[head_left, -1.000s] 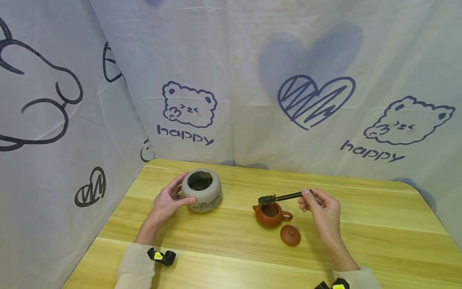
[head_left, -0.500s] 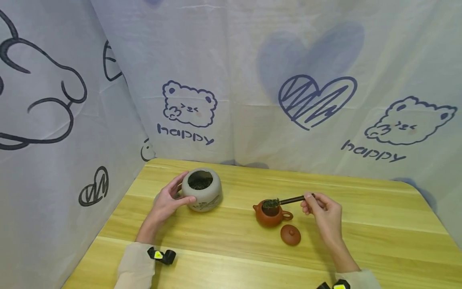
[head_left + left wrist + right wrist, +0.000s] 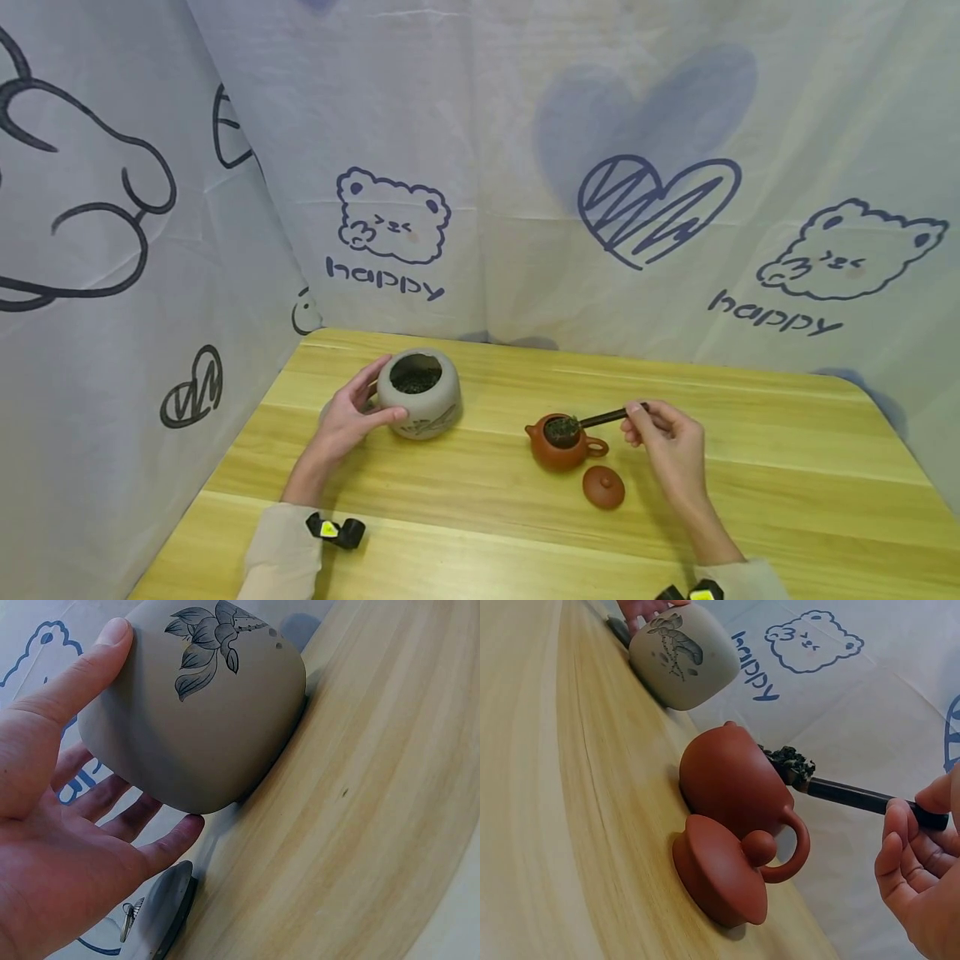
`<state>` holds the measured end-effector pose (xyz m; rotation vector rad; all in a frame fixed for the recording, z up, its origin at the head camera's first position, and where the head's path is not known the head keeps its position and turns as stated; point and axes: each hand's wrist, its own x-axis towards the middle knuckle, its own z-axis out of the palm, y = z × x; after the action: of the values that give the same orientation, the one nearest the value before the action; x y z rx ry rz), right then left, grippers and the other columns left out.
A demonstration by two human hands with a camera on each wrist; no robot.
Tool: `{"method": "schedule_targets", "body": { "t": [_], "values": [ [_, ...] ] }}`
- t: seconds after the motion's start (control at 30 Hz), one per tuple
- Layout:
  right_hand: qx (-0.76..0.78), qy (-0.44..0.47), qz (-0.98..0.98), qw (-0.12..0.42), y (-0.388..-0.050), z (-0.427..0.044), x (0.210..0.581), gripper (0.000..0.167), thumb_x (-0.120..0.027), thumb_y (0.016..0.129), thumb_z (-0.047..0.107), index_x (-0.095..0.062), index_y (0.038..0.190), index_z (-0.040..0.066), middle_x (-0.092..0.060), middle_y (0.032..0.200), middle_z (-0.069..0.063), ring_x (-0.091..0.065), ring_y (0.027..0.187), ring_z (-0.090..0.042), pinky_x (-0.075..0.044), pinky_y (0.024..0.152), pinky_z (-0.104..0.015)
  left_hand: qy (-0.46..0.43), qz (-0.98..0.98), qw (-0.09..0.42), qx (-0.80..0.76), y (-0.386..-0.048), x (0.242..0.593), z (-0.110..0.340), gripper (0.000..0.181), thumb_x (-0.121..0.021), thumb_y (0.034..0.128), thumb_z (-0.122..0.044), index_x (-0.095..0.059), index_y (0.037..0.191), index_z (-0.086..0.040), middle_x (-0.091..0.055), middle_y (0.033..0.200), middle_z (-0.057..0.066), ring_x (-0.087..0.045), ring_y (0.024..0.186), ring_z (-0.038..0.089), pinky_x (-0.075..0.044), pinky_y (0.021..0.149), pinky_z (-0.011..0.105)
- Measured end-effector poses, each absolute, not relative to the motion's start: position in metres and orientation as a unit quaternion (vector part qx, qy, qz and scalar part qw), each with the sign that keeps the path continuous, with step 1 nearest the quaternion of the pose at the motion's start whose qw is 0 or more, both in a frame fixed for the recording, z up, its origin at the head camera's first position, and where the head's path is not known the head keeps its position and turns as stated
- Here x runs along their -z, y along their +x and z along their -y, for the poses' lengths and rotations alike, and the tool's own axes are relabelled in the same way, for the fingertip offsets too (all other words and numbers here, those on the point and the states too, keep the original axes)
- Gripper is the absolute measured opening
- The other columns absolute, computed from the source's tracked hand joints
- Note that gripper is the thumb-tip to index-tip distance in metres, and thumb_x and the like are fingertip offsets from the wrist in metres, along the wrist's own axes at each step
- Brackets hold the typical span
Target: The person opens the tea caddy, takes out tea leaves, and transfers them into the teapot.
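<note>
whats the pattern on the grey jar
A dark flower-like drawing with leafy shapes on the jar, clearest in the left wrist view.

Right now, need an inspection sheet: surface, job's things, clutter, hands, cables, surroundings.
Surface: table, wood-grain top.
Job's things: grey jar with dark leaves inside; reddish-brown teapot, uncovered; teapot lid beside it on the table; scoop bearing a leaf clump at the teapot's mouth.
Clutter: grey lid with a metal ring, near the left hand.
Hands: left grips the jar; right hand pinches the scoop's handle.
Cables: nothing seen.
Surroundings: white cloth printed with bears, hearts and "happy".
</note>
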<state>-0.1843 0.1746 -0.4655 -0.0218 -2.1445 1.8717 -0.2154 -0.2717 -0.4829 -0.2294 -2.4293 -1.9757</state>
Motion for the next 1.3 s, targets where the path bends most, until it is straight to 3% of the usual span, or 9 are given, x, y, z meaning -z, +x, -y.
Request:
{"method": "schedule_targets", "body": {
  "t": [0.17, 0.37, 0.53, 0.63, 0.8, 1.03, 1.3],
  "values": [
    [-0.631, 0.024, 0.760, 0.157, -0.184, -0.172, 0.467, 0.022, -0.067, 0.102, 0.014, -0.072, 0.099, -0.007, -0.072, 0.080, -0.017, -0.070, 0.067, -0.023, -0.061, 0.062, -0.030, -0.075, 0.774, 0.002, 0.629, -0.216, 0.483, 0.272, 0.087, -0.084, 0.0862, -0.007, -0.038, 0.160, -0.016, -0.036, 0.163, 0.012, -0.032, 0.150, 0.035, -0.036, 0.117, 0.048],
    [-0.601, 0.066, 0.780, 0.160, -0.182, -0.170, 0.469, 0.017, -0.066, 0.102, 0.012, -0.073, 0.104, -0.003, -0.071, 0.084, -0.020, -0.070, 0.070, -0.016, -0.061, 0.064, -0.029, -0.077, 0.773, 0.002, 0.629, -0.216, 0.483, 0.272, 0.088, -0.084, 0.0857, -0.007, -0.038, 0.160, -0.016, -0.037, 0.162, 0.010, -0.035, 0.148, 0.033, -0.038, 0.116, 0.048],
    [-0.580, 0.114, 0.788, 0.172, -0.182, -0.170, 0.469, 0.011, -0.066, 0.101, 0.005, -0.074, 0.107, 0.002, -0.071, 0.087, -0.015, -0.068, 0.074, -0.018, -0.061, 0.066, -0.026, -0.081, 0.771, 0.003, 0.632, -0.215, 0.483, 0.272, 0.087, -0.083, 0.0868, -0.005, -0.037, 0.160, -0.015, -0.037, 0.162, 0.012, -0.035, 0.148, 0.035, -0.037, 0.116, 0.049],
    [-0.573, 0.146, 0.786, 0.178, -0.182, -0.169, 0.469, 0.014, -0.065, 0.099, -0.001, -0.073, 0.110, 0.002, -0.071, 0.092, -0.010, -0.067, 0.078, -0.013, -0.060, 0.068, -0.023, -0.081, 0.771, 0.005, 0.632, -0.215, 0.482, 0.272, 0.086, -0.083, 0.0869, -0.005, -0.038, 0.160, -0.015, -0.037, 0.162, 0.013, -0.035, 0.148, 0.035, -0.037, 0.116, 0.049],
    [-0.571, 0.175, 0.781, 0.184, -0.182, -0.170, 0.469, 0.018, -0.064, 0.098, -0.006, -0.072, 0.112, 0.000, -0.070, 0.099, -0.016, -0.067, 0.082, -0.011, -0.056, 0.066, -0.018, -0.079, 0.772, 0.004, 0.630, -0.214, 0.481, 0.272, 0.086, -0.083, 0.0868, -0.007, -0.038, 0.160, -0.016, -0.037, 0.162, 0.012, -0.035, 0.148, 0.034, -0.039, 0.115, 0.045],
    [-0.578, 0.162, 0.777, 0.189, -0.182, -0.173, 0.465, 0.016, -0.062, 0.099, -0.006, -0.072, 0.110, -0.001, -0.071, 0.096, -0.013, -0.068, 0.083, -0.009, -0.058, 0.067, -0.019, -0.075, 0.774, -0.002, 0.628, -0.216, 0.481, 0.273, 0.088, -0.084, 0.0857, -0.008, -0.038, 0.160, -0.018, -0.038, 0.162, 0.009, -0.035, 0.148, 0.032, -0.040, 0.114, 0.042],
    [-0.636, 0.095, 0.739, 0.202, -0.182, -0.173, 0.458, 0.015, -0.062, 0.102, 0.003, -0.070, 0.106, -0.008, -0.066, 0.082, -0.014, -0.061, 0.068, -0.015, -0.054, 0.061, -0.022, -0.076, 0.776, -0.002, 0.627, -0.217, 0.483, 0.272, 0.089, -0.084, 0.0860, -0.010, -0.037, 0.160, -0.017, -0.035, 0.163, 0.011, -0.033, 0.149, 0.034, -0.037, 0.116, 0.048]
  ]
}}
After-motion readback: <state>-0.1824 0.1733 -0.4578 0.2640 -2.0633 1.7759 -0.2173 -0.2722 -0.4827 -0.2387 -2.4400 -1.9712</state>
